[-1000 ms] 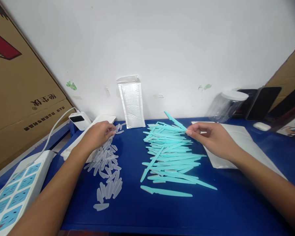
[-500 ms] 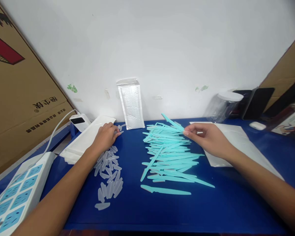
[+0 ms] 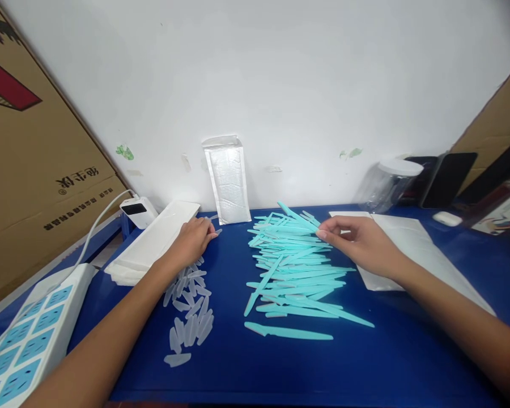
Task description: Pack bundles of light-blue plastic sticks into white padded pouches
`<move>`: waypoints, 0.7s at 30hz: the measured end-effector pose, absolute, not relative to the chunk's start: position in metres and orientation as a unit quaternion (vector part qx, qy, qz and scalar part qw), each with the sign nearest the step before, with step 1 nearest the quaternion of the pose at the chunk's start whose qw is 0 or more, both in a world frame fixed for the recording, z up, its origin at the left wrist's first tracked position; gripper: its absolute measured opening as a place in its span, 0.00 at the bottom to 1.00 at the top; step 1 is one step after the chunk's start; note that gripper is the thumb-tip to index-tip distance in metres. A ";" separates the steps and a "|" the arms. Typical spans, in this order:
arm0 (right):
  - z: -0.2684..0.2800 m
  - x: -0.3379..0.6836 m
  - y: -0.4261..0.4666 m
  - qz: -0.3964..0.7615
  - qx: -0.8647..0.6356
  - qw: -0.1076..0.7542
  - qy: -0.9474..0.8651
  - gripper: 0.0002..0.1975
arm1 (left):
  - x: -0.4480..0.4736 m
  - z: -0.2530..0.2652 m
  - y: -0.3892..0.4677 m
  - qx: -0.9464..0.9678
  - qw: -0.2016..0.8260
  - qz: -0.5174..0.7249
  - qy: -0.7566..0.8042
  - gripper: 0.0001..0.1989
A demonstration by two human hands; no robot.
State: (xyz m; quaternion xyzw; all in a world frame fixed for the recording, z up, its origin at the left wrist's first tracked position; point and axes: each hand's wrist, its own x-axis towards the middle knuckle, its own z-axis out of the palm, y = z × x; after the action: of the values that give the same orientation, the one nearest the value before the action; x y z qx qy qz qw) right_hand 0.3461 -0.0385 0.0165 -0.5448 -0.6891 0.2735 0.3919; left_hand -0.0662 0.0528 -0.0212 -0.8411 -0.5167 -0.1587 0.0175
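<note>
Turquoise knife-shaped sticks (image 3: 301,276) are heaped mostly crosswise in the middle of the blue counter (image 3: 289,374), with one laid apart at the near side. By the right hand (image 3: 357,241), at least one stick (image 3: 289,210) is pinched by its end between thumb and bent fingers, at the pile's far right corner; whether a second is gripped cannot be told. By the left hand (image 3: 195,237), its fingers curled and nearly closed, a small translucent cap (image 3: 218,231) is held at the fingertips. More translucent caps (image 3: 191,328) are strewn nearer, left of the sticks. A silvery padded pouch (image 3: 226,181) is propped against the white wall (image 3: 280,85). White envelopes (image 3: 153,243) are stacked beside the left forearm, and a white mailer (image 3: 412,249) is partly covered by the right forearm.
</note>
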 end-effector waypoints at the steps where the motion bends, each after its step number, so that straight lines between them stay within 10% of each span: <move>1: 0.016 0.346 -0.039 0.275 -0.544 0.391 -0.690 0.27 | -0.063 -0.018 0.051 -0.843 0.012 -0.166 -0.511 0.11; 21: 0.015 0.345 -0.045 0.305 -0.513 0.323 -0.735 0.24 | -0.001 0.010 -0.001 -0.715 -0.275 -0.481 -0.427 0.09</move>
State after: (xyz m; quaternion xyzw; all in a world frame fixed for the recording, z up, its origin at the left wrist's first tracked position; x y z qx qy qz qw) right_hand 0.3447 -0.0450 0.0155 -0.5126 -0.7348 0.3055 0.3227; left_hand -0.0008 -0.0013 0.0101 -0.7152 -0.4266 -0.4806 -0.2750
